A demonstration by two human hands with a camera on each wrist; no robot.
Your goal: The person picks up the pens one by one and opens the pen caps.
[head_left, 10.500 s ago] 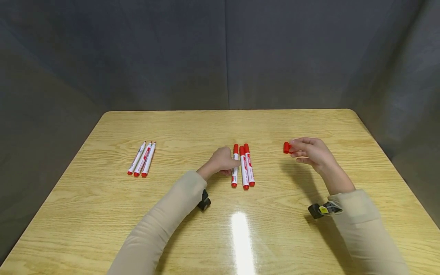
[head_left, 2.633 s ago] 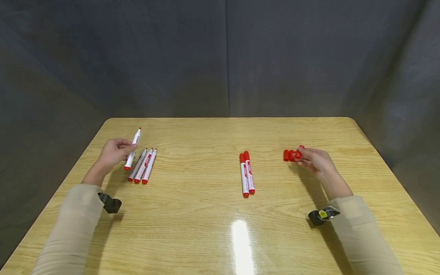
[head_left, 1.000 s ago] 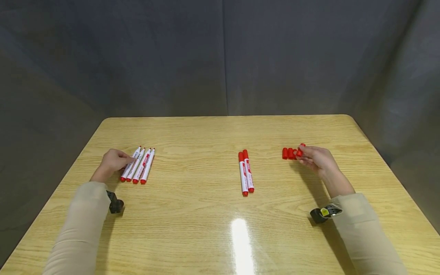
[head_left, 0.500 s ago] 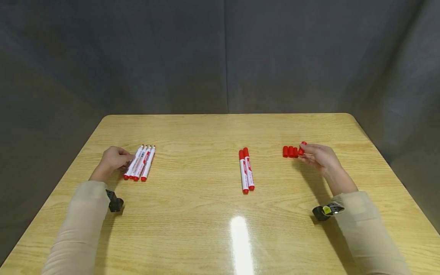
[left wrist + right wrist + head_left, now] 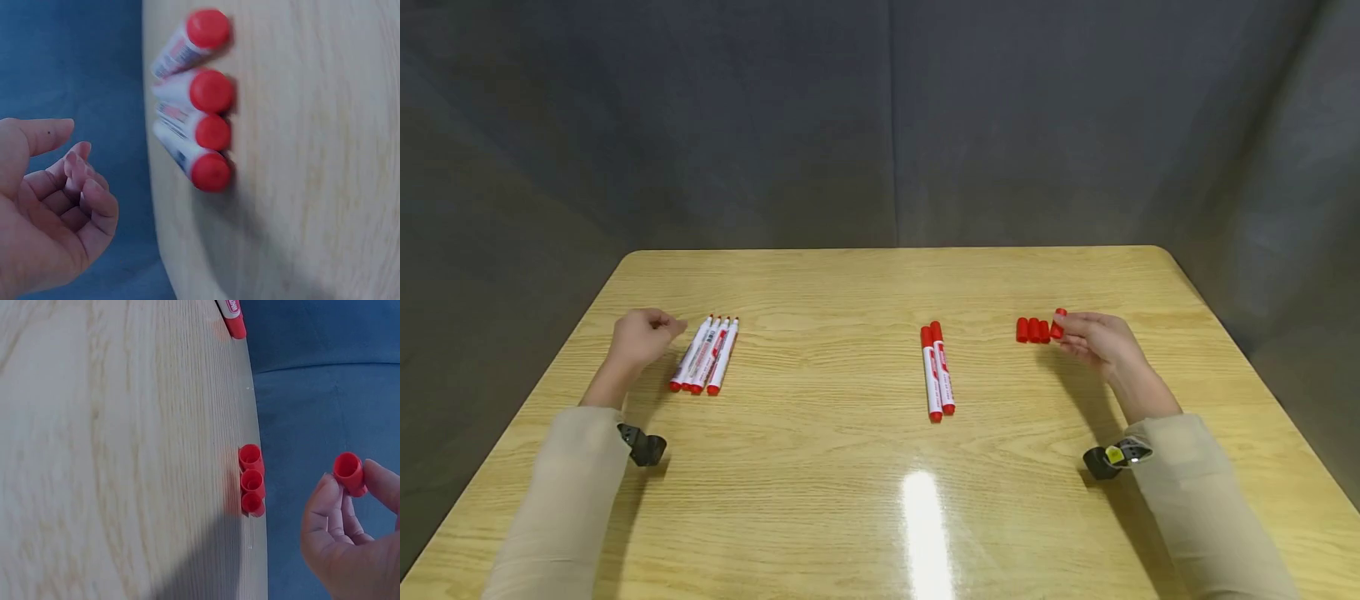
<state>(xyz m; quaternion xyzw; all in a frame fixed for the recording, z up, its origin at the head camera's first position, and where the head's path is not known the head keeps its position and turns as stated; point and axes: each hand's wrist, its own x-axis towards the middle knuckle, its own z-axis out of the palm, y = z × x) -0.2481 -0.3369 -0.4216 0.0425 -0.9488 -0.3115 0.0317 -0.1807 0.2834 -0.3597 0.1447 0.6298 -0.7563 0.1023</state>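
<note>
My left hand [image 5: 643, 337] is lifted just left of several uncapped whiteboard markers [image 5: 706, 354] lying side by side, tips away from me. In the left wrist view its thumb and loosely bent fingers stand apart with nothing between them, and the markers' red end plugs [image 5: 212, 90] face the camera. With thumb and fingers, my right hand [image 5: 1101, 342] pinches a red marker cap [image 5: 348, 470], its hollow end showing in the right wrist view. Left of that hand, three red caps [image 5: 1033, 330] lie in a row on the table.
Two capped red markers [image 5: 937, 375] lie together near the middle of the wooden table [image 5: 820, 483]. A dark curtain [image 5: 760, 133] hangs behind the table's far edge. Each wrist carries a small black camera [image 5: 647, 448].
The left hand put its uncapped marker down beside the others, pushed them closer together, then let go and drew back leftward. The right hand still holds its cap, now slightly right of the row.
</note>
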